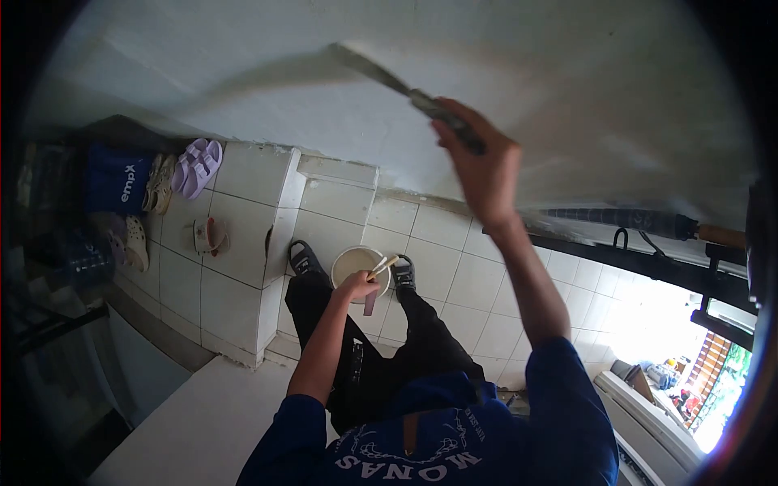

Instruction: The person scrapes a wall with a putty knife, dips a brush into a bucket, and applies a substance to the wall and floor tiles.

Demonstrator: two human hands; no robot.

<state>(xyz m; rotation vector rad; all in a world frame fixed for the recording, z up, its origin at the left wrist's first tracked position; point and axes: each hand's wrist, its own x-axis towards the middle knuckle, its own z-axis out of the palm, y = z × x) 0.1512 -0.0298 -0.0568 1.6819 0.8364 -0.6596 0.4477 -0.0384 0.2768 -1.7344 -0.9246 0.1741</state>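
Observation:
My right hand (485, 162) is raised to the pale wall (267, 49) and wrapped round the dark handle of a scraper (381, 74). Its long flat blade points up and left, the tip right by the wall surface. Lower down, my left hand (356, 286) is closed on a slim wooden-handled tool (387, 266). A whitish end shows beside that handle, and a flat mauve-brown piece (370, 304) sticks out below my fingers. Under this hand, between my sandaled feet, stands a round whitish bucket (337, 262).
White floor tiles (438, 251) meet the wall, with a raised step (279, 235) left of my feet. Lilac sandals (197, 168), beige clogs (161, 182) and a blue bag (117, 182) lie further left. A dark metal bar (600, 251) runs along the right.

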